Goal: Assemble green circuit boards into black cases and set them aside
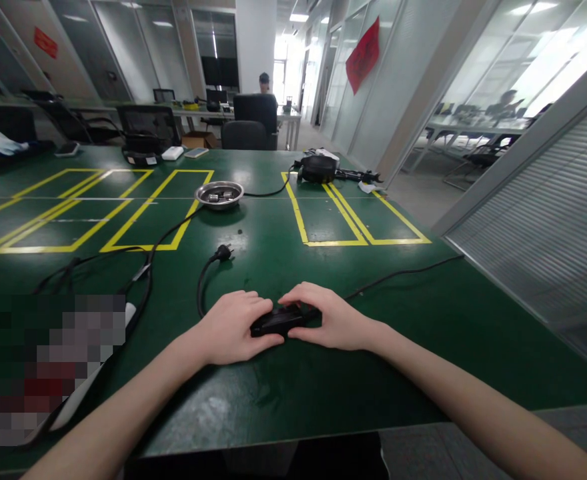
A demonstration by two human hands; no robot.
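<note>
A black power adapter (279,321) lies low over the green table (253,400), close to its front edge. My left hand (238,325) is closed around its left end, with the thumb along the near side. At the other end my right hand (331,317) pinches it between thumb and curled fingers. Beyond my left hand, a black mains plug (223,253) rests on the table, its cord curving back toward that hand. Another thin black cable (403,273) runs from behind my right hand to the table's right edge. Where the cords join the adapter is hidden by my hands.
A metal bowl (219,195) holding small metal parts stands farther back. Yellow tape rectangles (298,210) mark the table. A black device (317,169) with a cord sits at the back right. Loose cables (149,267) and a blurred-out item (58,367) lie left. A person (264,83) sits far behind.
</note>
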